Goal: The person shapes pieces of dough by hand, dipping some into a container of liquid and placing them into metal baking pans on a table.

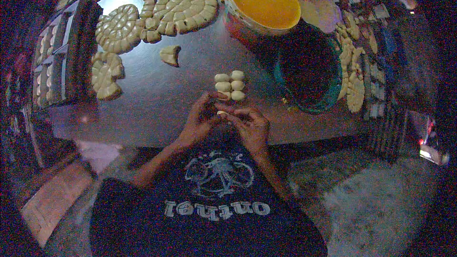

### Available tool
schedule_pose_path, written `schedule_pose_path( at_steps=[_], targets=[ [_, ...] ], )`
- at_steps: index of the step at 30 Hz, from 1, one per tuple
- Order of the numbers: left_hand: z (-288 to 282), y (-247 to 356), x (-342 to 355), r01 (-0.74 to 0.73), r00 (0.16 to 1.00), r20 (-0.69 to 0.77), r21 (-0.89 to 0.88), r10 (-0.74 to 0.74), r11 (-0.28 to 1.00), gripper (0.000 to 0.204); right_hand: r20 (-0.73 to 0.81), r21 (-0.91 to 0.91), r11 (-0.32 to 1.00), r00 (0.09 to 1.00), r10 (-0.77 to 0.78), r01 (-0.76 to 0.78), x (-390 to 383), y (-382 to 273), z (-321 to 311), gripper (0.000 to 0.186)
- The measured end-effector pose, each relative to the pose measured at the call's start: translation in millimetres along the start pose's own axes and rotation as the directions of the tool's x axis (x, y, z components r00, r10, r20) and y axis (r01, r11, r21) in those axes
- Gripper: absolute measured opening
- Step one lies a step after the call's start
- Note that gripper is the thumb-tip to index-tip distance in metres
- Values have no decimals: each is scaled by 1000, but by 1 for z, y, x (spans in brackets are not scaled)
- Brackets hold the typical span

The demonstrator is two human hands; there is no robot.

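My left hand (197, 121) and my right hand (253, 126) meet at the table's near edge, fingers bent inward. Between their fingertips is a small pale piece of dough (221, 113), mostly covered by the fingers. Just beyond, several smooth, rounded dough balls (237, 85) stand in two short columns. The left fingertips reach close to the nearest ball of the left column; whether they touch it I cannot tell. Farther off to the left lies a loose wedge of dough (170, 55).
Round slabs of scored dough (184, 9) cover the table's (143, 100) far left. A tub of orange-yellow liquid (262, 0) stands at the back, beside a dark bucket with a green rim (309, 109). Stacked dark trays (76, 52) flank the left side; flat dough pieces (354, 85) lie right.
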State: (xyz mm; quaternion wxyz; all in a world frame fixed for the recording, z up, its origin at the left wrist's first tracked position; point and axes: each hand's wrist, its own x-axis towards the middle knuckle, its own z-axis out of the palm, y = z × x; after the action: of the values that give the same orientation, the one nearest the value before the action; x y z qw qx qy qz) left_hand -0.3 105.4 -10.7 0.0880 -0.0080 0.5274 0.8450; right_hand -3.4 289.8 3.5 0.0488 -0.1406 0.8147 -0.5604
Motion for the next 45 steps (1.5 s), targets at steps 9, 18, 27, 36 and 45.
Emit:
schedule_pose_path(
  at_steps=[9,18,27,36,45],
  targets=[
    [9,11,31,85,995,55,-96,-80,992,52,115,639,685,923,366,-351,11,39,-11,44],
    [-104,-12,74,162,719,-621,586,312,794,41,-21,-602,789,984,-175,128,60,104,-18,42],
    [-176,-39,118,367,755,-458,888,470,276,48,-117,-491,866,977,-178,99,74,75,27,41],
    [-132,16,50,37,981,-194,331,30,943,29,67,-103,990,992,103,-95,137,55,78,39],
    [-115,51,39,83,995,-83,344,-57,935,20,83,223,928,955,286,-297,113,27,12,38]
  ],
)
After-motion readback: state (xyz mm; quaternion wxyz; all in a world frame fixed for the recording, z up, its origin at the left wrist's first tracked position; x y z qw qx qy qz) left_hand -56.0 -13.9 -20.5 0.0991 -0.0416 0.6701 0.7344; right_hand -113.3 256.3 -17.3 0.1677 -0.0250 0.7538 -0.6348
